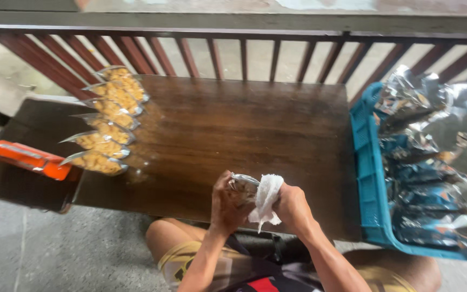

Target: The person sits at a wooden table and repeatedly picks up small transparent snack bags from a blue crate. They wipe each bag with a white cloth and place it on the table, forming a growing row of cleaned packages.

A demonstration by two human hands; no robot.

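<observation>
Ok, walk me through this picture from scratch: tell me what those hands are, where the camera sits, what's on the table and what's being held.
There is no machine here: a person works with bare hands, and the single camera sits on their head, looking down. The left hand holds a small clear packet; the right hand presses a white cloth against it. In front lies a dark wooden table with a row of clear snack packets along its left side. An orange tool lies further left, and a blue crate of shiny foil bags stands on the right.
</observation>
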